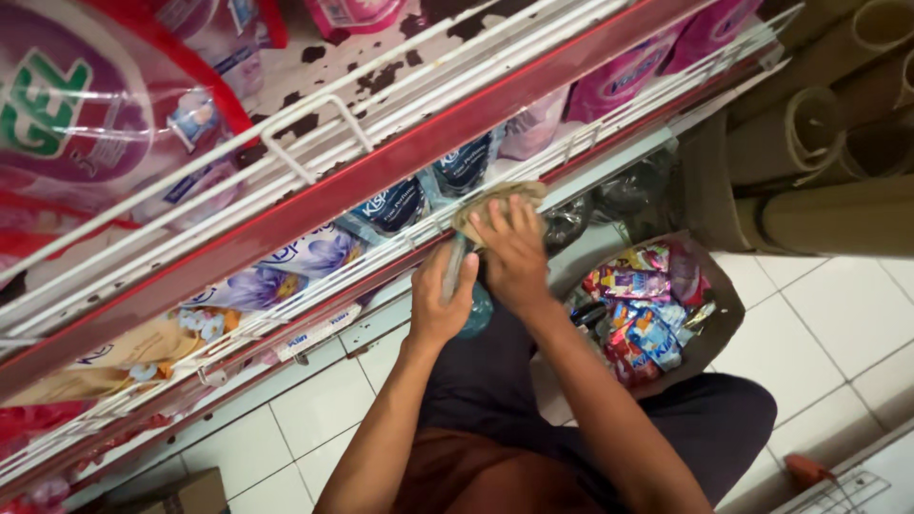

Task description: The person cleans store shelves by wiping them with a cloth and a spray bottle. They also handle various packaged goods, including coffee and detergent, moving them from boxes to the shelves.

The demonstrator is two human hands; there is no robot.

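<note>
My left hand (440, 297) is wrapped around a clear plastic pouch or bottle with a bluish base (472, 310), held just below the white wire rail of a red shelf (400, 157). My right hand (512, 249) presses a crumpled brownish cloth (495, 202) against the top of that item and the shelf rail. Both hands sit close together in front of dark blue refill pouches (395, 207) standing on the lower shelf.
Purple and pink refill pouches (76, 114) fill the upper shelf. A brown cardboard box (725, 305) with several colourful sachets stands on the white tiled floor (828, 314) to my right. Rolled brown mats (838, 143) lie at the upper right.
</note>
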